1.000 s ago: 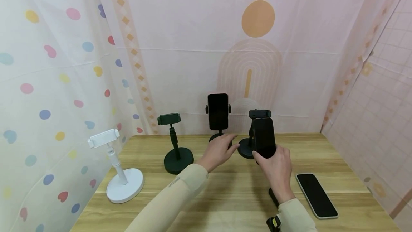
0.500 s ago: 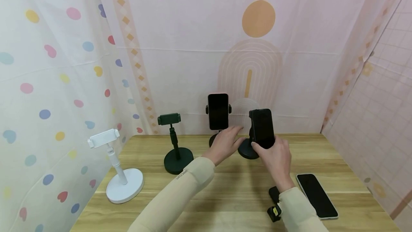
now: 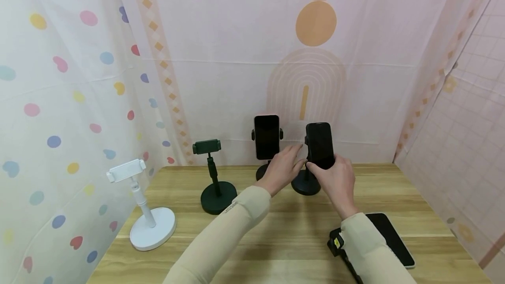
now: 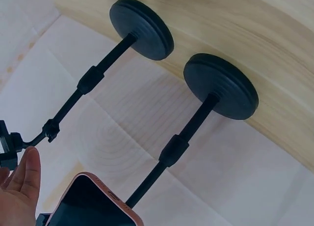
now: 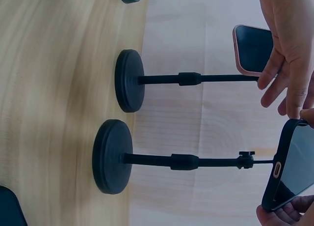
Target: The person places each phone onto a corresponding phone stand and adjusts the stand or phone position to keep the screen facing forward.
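Note:
My right hand (image 3: 340,181) grips the lower part of a smartphone (image 3: 319,143) in a dark case, thumb along its left edge. The phone stands upright in front of the holder of the right black phone stand (image 3: 305,183), overlapping it in the head view. My left hand (image 3: 281,168) is just left of that stand, its fingers extended; in the right wrist view its fingertips (image 5: 293,108) are right at the phone's edge. Another phone (image 3: 266,137), pink-framed (image 4: 105,189), is clamped upright in the other black stand (image 5: 130,81), behind my left hand.
A dark green phone stand (image 3: 217,196) and a white one (image 3: 154,229) stand to the left with no phones in them. A third phone (image 3: 390,236) lies flat at the right, partly behind my right sleeve (image 3: 371,249). A patterned curtain (image 3: 221,78) hangs behind the wooden table (image 3: 272,249).
My right hand has raised the dark-cased phone up and slightly left, so it now covers the right stand's holder. My left hand has moved right and up toward it.

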Available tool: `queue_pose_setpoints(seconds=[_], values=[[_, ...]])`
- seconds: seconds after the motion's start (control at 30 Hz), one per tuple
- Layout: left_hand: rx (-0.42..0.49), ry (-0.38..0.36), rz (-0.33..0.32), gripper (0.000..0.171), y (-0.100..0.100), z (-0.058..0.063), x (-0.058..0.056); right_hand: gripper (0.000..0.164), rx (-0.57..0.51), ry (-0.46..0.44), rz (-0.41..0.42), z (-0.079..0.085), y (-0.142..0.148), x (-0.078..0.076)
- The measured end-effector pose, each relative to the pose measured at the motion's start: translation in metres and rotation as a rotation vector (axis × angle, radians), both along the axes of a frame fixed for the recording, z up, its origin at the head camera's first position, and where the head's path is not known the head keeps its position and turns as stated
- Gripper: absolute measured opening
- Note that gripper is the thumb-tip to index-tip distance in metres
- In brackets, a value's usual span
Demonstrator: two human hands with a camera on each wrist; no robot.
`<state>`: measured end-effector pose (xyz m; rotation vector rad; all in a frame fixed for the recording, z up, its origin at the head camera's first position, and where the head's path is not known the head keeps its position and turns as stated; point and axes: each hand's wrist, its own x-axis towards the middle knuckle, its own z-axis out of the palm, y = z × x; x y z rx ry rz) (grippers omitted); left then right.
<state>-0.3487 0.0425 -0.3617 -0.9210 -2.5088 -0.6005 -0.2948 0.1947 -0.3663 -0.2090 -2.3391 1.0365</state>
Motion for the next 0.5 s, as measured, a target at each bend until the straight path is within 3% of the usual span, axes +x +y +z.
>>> queue_pose_setpoints(seconds=[0.5], values=[[-0.005,-0.01,0.027,0.049,0.016,0.018,-0.015,0.056,-0.011,-0.034,0.037,0.014,0.003,-0.011]])
